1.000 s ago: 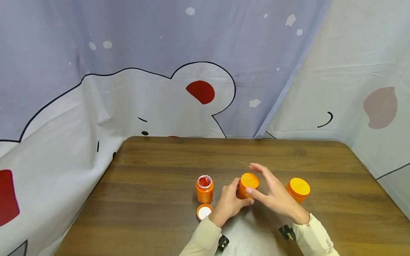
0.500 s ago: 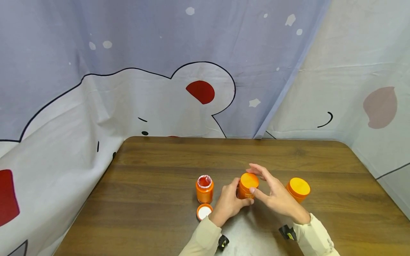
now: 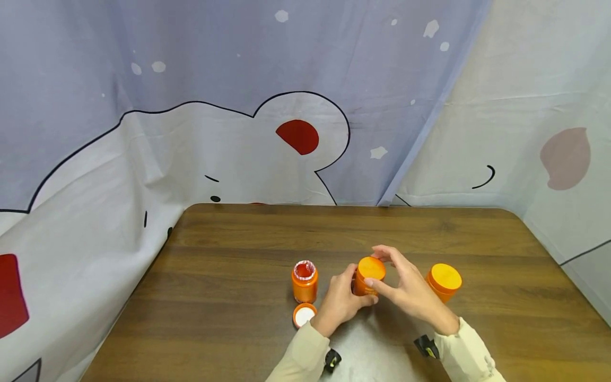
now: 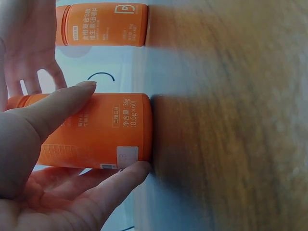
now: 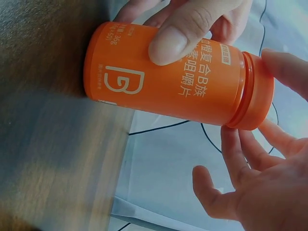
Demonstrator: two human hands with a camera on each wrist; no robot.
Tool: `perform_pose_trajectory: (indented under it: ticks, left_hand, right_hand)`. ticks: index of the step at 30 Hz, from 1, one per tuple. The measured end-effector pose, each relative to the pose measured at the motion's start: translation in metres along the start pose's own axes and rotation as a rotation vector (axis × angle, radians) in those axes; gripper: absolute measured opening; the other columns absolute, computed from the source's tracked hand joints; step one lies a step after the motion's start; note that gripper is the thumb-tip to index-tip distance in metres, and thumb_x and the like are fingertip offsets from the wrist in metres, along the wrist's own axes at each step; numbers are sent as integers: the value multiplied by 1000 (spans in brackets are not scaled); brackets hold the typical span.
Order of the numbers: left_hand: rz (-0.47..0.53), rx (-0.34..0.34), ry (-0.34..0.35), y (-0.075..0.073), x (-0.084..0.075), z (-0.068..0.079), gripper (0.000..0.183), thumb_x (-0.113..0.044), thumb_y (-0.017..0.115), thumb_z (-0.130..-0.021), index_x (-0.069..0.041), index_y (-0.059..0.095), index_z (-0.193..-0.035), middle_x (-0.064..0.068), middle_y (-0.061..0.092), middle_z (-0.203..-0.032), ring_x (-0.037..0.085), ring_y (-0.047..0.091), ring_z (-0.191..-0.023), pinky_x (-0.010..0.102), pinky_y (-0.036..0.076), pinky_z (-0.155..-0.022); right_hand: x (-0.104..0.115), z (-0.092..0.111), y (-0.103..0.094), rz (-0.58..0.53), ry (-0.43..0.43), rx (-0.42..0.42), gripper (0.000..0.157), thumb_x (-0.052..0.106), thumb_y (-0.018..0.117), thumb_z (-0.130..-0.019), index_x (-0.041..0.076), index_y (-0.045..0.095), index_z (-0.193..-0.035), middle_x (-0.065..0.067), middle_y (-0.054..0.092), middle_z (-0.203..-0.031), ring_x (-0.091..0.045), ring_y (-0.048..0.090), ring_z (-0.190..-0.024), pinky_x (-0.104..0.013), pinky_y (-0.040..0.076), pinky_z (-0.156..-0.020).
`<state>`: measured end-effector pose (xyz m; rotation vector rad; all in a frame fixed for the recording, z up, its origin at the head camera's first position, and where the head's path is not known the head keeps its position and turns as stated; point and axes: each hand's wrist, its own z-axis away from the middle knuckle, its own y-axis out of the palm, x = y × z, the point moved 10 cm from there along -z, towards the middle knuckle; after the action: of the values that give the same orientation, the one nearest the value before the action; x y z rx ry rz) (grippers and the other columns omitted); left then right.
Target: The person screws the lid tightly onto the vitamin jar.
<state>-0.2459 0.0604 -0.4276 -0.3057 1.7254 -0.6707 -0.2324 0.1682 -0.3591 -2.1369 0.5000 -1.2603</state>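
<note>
An orange supplement bottle (image 3: pixel 365 286) with white lettering stands upright on the table, its orange screw lid (image 3: pixel 371 268) on top. My left hand (image 3: pixel 340 302) grips the bottle's body, the thumb on the near side and the fingers around the far side. With thumb and fingertips on opposite sides, my right hand (image 3: pixel 412 294) holds the lid's rim. In the right wrist view the right thumb (image 5: pixel 288 72) touches the lid's edge and the fingers (image 5: pixel 236 149) touch its other side. The left wrist view shows the label (image 4: pixel 122 113) beside the left thumb.
Left of the hands stands an uncapped orange bottle (image 3: pixel 304 289) with torn foil around its mouth. Its upturned lid (image 3: pixel 304 316), white inside, lies just in front. Another capped orange bottle (image 3: pixel 444 282) stands behind the right wrist. A patterned curtain (image 3: pixel 229 148) borders the wooden table (image 3: pixel 229 276).
My right fingers have drawn in against the lid, and the thumb has shifted slightly left along its rim since half a second ago. The left hand and the bottles have stayed put.
</note>
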Motion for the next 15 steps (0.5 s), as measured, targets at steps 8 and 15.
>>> perform_pose_trajectory:
  ticks: [8, 15]
  left_hand:
    - [-7, 6, -18, 0, 2, 0, 56, -32, 80, -70, -15, 52, -115, 0, 64, -105, 14, 60, -92, 30, 49, -83]
    - [18, 10, -17, 1, 2, 0, 56, -30, 80, -69, -15, 52, -115, 2, 65, -106, 13, 60, -92, 30, 48, -83]
  right_hand:
    - [-3, 1, 2, 1, 17, 23, 63, 34, 73, -77, 20, 42, -130, 9, 48, -121, -10, 46, -111, -37, 39, -93]
    - [16, 2, 0, -61, -55, 83, 62, 12, 67, -83, 15, 36, -137, -2, 47, -133, -20, 45, -119, -28, 36, -96]
